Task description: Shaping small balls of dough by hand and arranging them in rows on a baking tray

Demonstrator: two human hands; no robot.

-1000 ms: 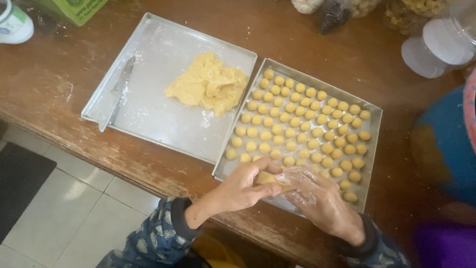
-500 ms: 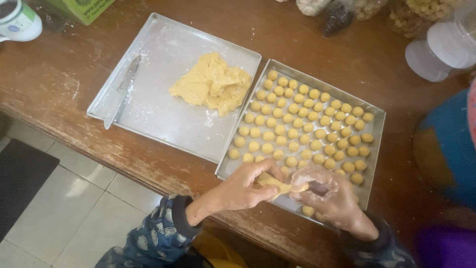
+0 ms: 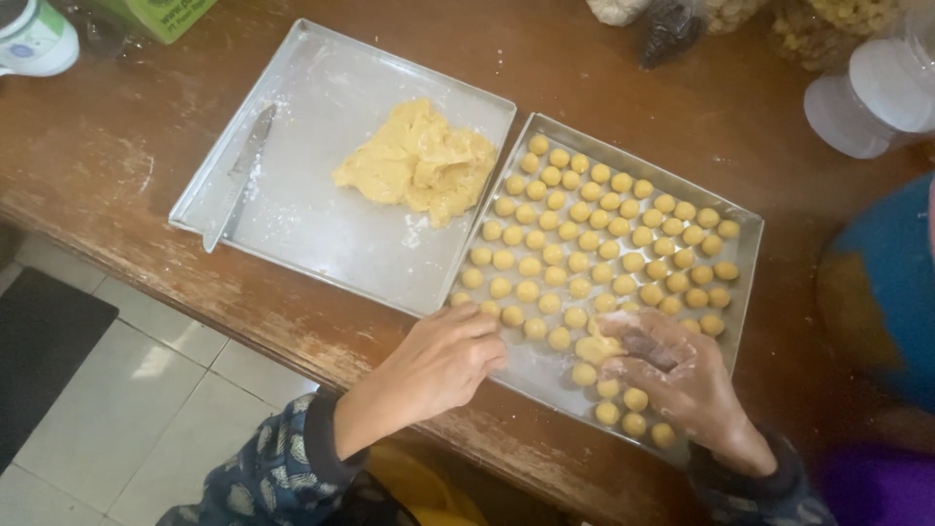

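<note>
A: Free room on the right tray (image 3: 742, 292)?
B: Little. Dough balls (image 3: 584, 234) in close rows fill most of it. One bare strip along the near edge, between the left hand (image 3: 443, 360) and right hand (image 3: 672, 375).

A: Left tray (image 3: 321, 93)?
B: Mostly bare metal. Dough lump (image 3: 419, 166) blocks the right part, just beside the shared rim. Knife (image 3: 239, 175) lies along the left edge. Open floor between them and toward the near corner.

A: Table (image 3: 88, 166) itself?
B: Open wood left of the trays and behind them at centre. Far right corner crowded: plastic jars (image 3: 867, 93), bags (image 3: 672, 29). Far left: cup (image 3: 34, 39), green box (image 3: 161, 15).
</note>
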